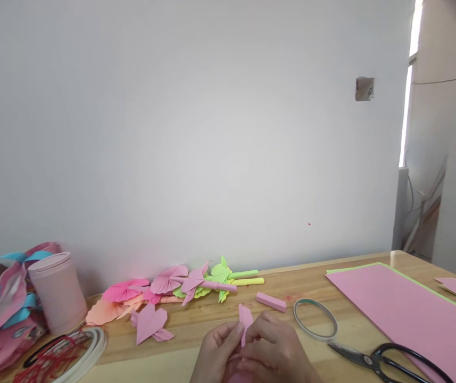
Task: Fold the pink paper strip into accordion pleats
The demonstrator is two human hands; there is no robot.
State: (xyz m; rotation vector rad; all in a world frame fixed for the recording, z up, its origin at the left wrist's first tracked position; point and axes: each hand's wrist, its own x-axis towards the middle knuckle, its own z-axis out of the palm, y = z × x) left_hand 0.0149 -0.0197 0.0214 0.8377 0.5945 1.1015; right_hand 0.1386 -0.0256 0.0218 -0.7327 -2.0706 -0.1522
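Observation:
A folded strip of pink paper (pixel 246 318) stands up between my two hands at the bottom middle. My left hand (pixel 220 348) pinches it from the left, thumb against the paper. The fingers of my right hand (pixel 273 346) are curled against its right side. More pink paper shows low between the palms, partly hidden by the fingers. Just beyond my right hand lies a small folded pink paper bar (pixel 271 301). A roll of tape (pixel 315 319) lies flat to the right, its edge near the tip of the black-handled scissors (pixel 379 361).
Folded paper fans and stems in pink, orange, green and yellow (pixel 172 279) lie along the wall. A pink paper heart (pixel 151 323) lies nearer. Pink paper sheets (pixel 415 314) are at right. A pink canister (pixel 58 292), bag (pixel 4 319) and white coil (pixel 88 356) stand left.

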